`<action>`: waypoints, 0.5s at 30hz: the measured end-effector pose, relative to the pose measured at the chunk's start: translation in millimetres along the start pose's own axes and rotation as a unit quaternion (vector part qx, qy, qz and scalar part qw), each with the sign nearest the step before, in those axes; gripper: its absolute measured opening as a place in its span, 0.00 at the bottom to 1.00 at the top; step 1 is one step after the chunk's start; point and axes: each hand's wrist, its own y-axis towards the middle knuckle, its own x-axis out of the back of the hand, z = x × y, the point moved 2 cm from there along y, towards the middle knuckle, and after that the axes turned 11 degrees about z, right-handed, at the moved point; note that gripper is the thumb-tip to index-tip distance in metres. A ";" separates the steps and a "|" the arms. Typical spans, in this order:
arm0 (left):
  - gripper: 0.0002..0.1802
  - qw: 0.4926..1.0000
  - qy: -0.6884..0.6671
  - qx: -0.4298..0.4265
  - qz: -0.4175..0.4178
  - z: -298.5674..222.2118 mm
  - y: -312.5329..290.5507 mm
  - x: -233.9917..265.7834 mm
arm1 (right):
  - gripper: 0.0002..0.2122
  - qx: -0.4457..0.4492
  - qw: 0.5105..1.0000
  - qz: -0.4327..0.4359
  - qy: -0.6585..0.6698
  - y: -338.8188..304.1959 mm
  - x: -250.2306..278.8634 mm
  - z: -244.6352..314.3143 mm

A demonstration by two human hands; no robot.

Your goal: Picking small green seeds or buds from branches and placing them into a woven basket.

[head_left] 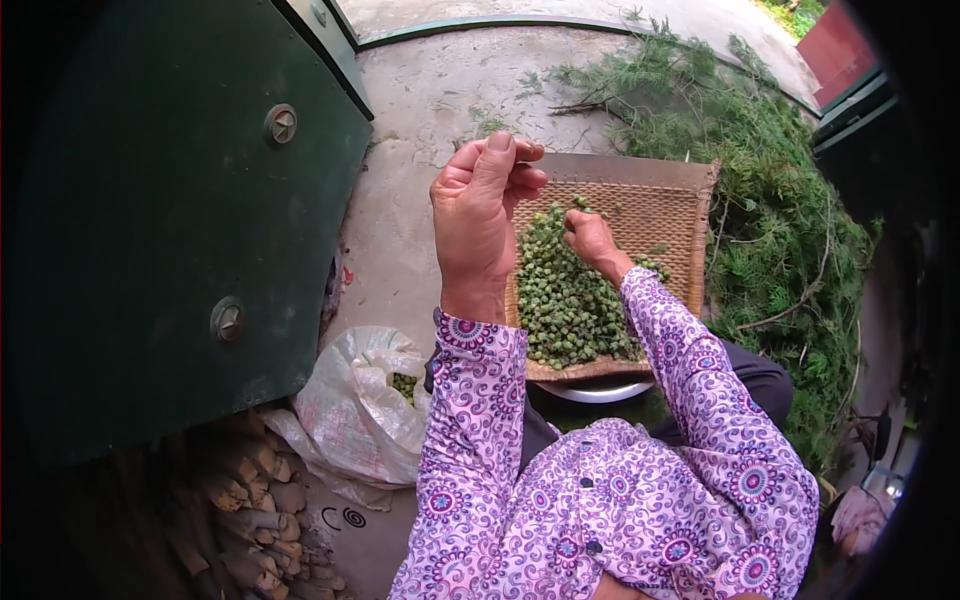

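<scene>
The person sits with a woven tray [655,215] across the lap, so the pile of small green pods [565,295] lies right under both hands. A white bowl [600,392] peeks out below the tray's near edge, probably propping it up, though most of it is hidden.

The left hand [482,215] is raised above the tray's left side, wrist bent, palm turned toward the face. Its fingers are curled in with the thumb pressed against the fingertips, closed like a pinch. Whether there's a pod in there I can't tell; nothing shows.

The right hand [590,238] is down in the pile, knuckles up, fingers bunched together and tucked into the pods, so it seems closed on a few of them.

A plastic bag [360,400] with more green bits sits by the left knee, and cut green branches [770,190] are heaped to the right, within easy reach.
</scene>
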 end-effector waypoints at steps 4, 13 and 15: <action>0.14 1.000 -0.006 -0.001 0.000 -3.0 -0.2 -1.2 | 0.09 0.046 0.999 0.007 0.014 8.8 -8.3 12.1; 0.14 1.000 -0.006 0.003 0.000 -1.9 2.2 -4.1 | 0.06 -0.085 0.978 0.003 0.192 2.3 -12.8 -27.7; 0.14 1.000 -0.011 0.004 0.005 -0.5 2.8 -2.7 | 0.05 -0.152 0.906 0.023 0.393 -19.8 -3.8 -46.4</action>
